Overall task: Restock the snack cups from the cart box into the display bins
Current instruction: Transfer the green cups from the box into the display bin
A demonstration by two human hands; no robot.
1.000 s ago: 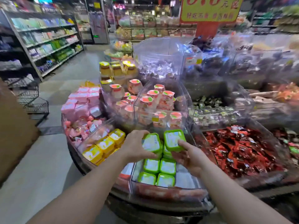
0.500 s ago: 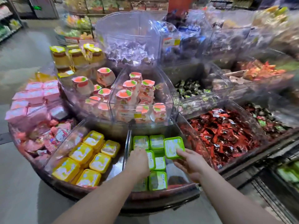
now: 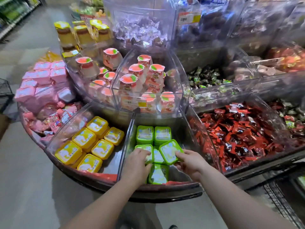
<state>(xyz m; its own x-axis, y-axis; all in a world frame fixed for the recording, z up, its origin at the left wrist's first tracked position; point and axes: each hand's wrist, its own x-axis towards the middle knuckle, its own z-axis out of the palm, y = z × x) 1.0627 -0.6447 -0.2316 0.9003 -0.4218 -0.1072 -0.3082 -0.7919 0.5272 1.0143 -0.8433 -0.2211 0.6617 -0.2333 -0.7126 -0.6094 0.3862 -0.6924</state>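
a tilted green cup point(image 3: 170, 151) is pinched by the right hand point(image 3: 189, 162); the left hand point(image 3: 137, 164) is pressed flat on a cup at nine o'clock; the tilted cup could be toppled off its perch.

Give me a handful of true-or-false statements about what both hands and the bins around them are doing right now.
1. The right hand holds a green cup over the green bin. True.
2. The left hand grips a yellow cup. False: it rests on a green cup in the green bin.
3. The yellow cups sit in the bin left of the green one. True.
4. Red wrapped snacks fill the bin to the right. True.
5. The peach-lidded cups lie nearer the person than the green ones. False: they are behind, higher up.
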